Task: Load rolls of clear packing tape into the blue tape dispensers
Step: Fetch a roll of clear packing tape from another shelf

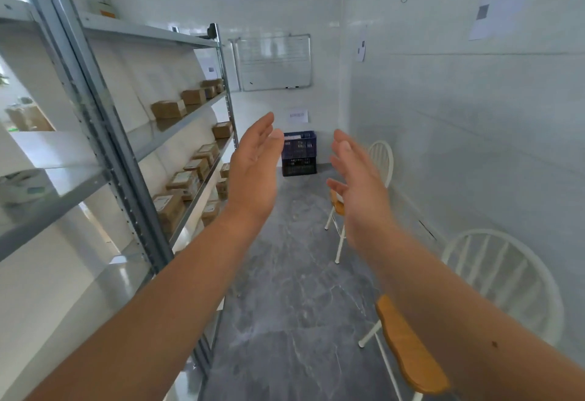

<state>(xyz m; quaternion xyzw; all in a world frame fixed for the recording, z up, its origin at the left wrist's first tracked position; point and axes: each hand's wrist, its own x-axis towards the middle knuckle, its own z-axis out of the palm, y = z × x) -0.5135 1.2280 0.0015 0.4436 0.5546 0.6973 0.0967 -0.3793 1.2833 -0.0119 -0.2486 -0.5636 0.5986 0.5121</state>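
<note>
both of the person's arms are stretched out in front at about chest height, and both are bare-handed: the left hand (pixel 253 172) and the right hand (pixel 357 185) are spread loose, palms turned toward each other with a gap between them, each grip released and holding nothing. no tape rolls and no blue dispensers show anywhere from here, so which way they lie from the hands, and how their long axis runs, i cannot tell. what does show is a metal shelf rack (pixel 104 134) running along the left wall, with small cardboard boxes (pixel 167 108) on its boards, a blue crate (pixel 299 144) stacked on a darker one on the floor (pixel 300 274) at the far end, and two white chairs against the right wall, a near one (pixel 503 277) and a farther one (pixel 381 157). the blue crate sits straight ahead, seen right in the gap between the two hands and well apart from both, so neither hand is plainly closer to it; the left hand is the one nearer the rack. my guess is the loading has not begun, and the first job is finding the tape and dispensers.
</note>
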